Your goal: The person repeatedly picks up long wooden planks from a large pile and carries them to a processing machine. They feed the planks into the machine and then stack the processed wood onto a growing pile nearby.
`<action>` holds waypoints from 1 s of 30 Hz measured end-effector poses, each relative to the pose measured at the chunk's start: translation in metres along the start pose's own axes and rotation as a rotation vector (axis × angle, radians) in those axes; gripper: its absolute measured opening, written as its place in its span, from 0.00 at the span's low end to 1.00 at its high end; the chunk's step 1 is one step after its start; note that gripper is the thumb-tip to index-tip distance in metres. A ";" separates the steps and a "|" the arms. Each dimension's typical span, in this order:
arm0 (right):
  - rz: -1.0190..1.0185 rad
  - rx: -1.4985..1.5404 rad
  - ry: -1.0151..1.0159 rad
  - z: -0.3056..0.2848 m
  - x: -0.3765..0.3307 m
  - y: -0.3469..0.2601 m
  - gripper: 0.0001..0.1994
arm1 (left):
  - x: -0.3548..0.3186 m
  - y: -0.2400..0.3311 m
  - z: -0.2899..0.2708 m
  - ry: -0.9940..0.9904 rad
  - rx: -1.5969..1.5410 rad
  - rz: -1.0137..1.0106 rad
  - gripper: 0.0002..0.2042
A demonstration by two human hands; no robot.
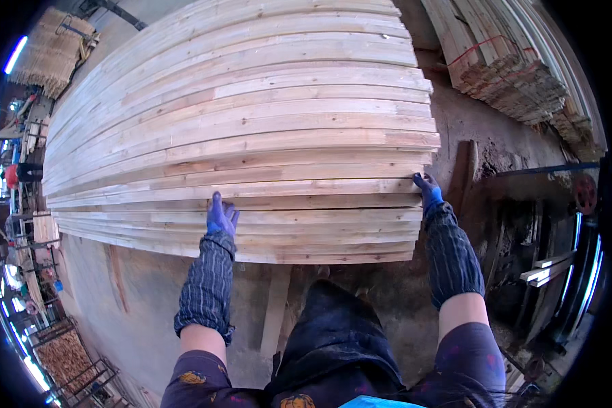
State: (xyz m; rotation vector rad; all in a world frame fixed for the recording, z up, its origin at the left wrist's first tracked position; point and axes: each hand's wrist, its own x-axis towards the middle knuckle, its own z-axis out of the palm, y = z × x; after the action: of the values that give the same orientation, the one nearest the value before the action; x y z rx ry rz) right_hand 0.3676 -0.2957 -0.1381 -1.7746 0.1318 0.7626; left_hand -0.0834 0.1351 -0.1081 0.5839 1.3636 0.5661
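Observation:
A wide stack of long, pale wooden boards (285,126) fills the middle, its layers stepping down toward me. My left hand (222,216), in a blue-purple glove, rests against the near face of the stack with its fingers spread. At the right-hand end of the stack, my right hand (428,189), gloved the same way, has its fingers bent round the end corner of a wooden board (360,185) in an upper near row. Its palm side is partly hidden. Dark striped sleeve covers are on both forearms.
More bundled boards (506,78) lie at the upper right, tied with a red strap. Dark machinery (530,224) with a red wheel (585,192) stands to the right. At far left are a person in red (11,175) and another wood pile (51,51).

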 end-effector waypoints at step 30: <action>-0.136 -0.642 -1.355 0.300 -0.152 -0.135 0.47 | -0.185 -0.081 0.067 -0.585 -0.196 -0.370 0.20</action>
State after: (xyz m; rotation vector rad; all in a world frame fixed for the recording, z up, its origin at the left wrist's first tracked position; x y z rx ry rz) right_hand 0.1813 -0.0236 0.0125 -1.4179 -1.2238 1.8611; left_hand -0.0366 -0.0539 -0.0214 0.2903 0.8178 0.1957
